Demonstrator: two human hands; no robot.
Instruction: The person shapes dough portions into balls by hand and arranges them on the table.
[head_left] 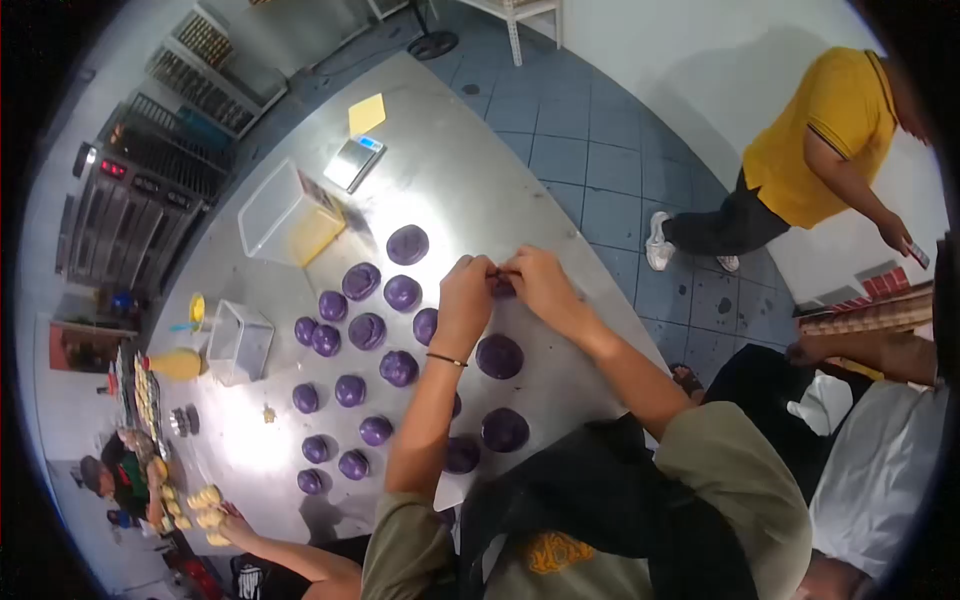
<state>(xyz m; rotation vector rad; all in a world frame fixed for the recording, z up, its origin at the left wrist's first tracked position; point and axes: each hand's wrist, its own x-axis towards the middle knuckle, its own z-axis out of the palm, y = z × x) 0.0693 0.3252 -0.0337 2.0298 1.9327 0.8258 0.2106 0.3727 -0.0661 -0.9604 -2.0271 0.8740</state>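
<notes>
Both hands meet over the metal table (560,395), fingers pinched together around a piece of purple dough (503,287) that they mostly cover. My left hand (465,308), with a dark band at the wrist, grips its left side. From the right, my right hand (545,292) pinches the same piece. Close by on the table lie a flattened purple dough round (499,357) and a purple dough ball (402,293). Another large round (407,245) sits just beyond my left hand. Several more balls, such as this small one (350,390), spread to the left.
A clear plastic box (285,220) with yellow contents, a digital scale (354,163) and a yellow sheet (367,115) stand farther back. Left are an empty clear container (240,345) and a yellow bottle (175,364). Co-workers flank the table; one person in yellow (825,140) stands right.
</notes>
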